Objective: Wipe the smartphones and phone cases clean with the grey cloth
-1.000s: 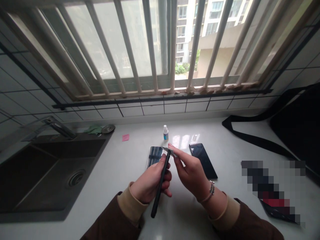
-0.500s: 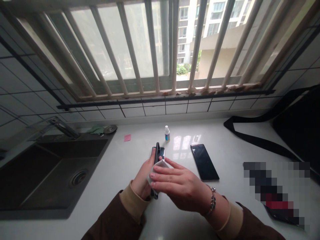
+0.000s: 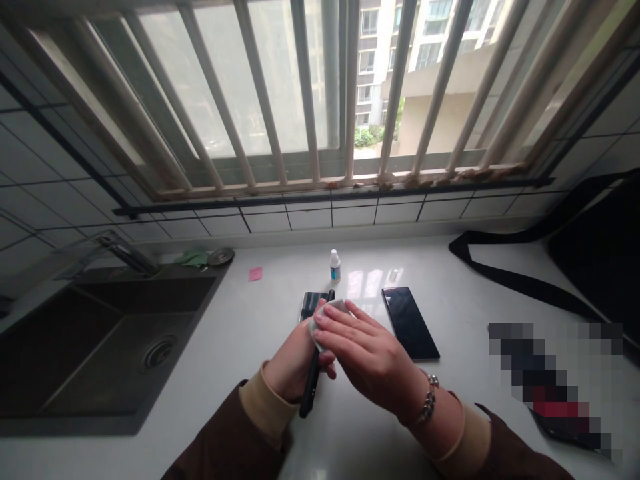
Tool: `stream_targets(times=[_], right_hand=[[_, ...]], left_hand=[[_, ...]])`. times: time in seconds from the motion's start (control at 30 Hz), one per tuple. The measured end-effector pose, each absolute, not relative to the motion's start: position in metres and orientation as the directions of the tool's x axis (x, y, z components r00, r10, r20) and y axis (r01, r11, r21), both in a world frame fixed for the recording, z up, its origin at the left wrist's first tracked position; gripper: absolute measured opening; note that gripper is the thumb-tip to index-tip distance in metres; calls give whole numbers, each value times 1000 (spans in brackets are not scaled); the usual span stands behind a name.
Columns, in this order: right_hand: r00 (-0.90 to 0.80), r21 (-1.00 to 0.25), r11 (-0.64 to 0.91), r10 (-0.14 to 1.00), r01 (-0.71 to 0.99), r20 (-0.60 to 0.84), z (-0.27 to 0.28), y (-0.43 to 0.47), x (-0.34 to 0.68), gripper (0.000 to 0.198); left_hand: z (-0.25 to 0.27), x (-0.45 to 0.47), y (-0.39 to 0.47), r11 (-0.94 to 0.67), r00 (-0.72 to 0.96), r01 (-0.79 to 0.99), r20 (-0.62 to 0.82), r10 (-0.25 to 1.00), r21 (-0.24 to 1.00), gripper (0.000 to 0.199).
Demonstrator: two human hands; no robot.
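- A small white bottle [image 3: 335, 267] with a blue-marked label is seen standing upright beyond both hands; its contents cannot be made out.
- A dark sink [image 3: 100, 373] is set well to the left of the hands; a round drain [image 3: 159, 353] is seen in its floor.
- A slim black device [image 3: 310, 390] is held between the hands, above the countertop [image 3: 225, 373]; it is gripped in the left hand [image 3: 290, 360], the fingers curled behind it; its near end is left sticking out below the hand.
- A pale cloth [image 3: 340, 305] is covered by the right hand [image 3: 377, 357] and laid against the device's upper part; that hand's fingers are stretched out close together; its thumb is hidden, so whether the cloth is pinched cannot be told.
- The device is seen nearly edge-on, tilted, its far end leaning right; its edge is matt black and straight; its broad face is mostly hidden.
- A silver-edged device [image 3: 310, 305] is seen lying just beyond the left hand; a dark phone [image 3: 411, 325] is laid flat to the right hand's right.
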State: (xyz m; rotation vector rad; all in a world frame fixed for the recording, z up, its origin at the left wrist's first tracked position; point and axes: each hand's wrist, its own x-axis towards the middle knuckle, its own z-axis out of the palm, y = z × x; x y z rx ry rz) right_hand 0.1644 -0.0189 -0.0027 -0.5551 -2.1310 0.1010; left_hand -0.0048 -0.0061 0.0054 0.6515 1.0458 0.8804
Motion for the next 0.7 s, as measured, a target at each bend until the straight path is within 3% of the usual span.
stream_targets(times=[0.17, 0.33, 0.4, 0.57, 0.7], right_hand=[[-409, -306, 866, 464, 396, 786, -3, -14, 169, 59], [-583, -235, 951, 309, 202, 752, 3, -23, 166, 47], [-616, -220, 965, 261, 143, 743, 7, -29, 163, 40], [-628, -148, 983, 183, 109, 757, 17, -37, 156, 29], [-583, -188, 968, 251, 169, 772, 13, -36, 159, 39]], left_hand=[[4, -3, -9, 544, 282, -262, -476, 833, 797, 56], [3, -8, -2, 443, 123, -422, -434, 892, 791, 54], [5, -11, 1, 455, 84, -504, -483, 871, 734, 53], [14, -16, 7, 517, 244, -716, -525, 815, 469, 45], [18, -17, 8, 380, 155, -800, -452, 878, 465, 35]])
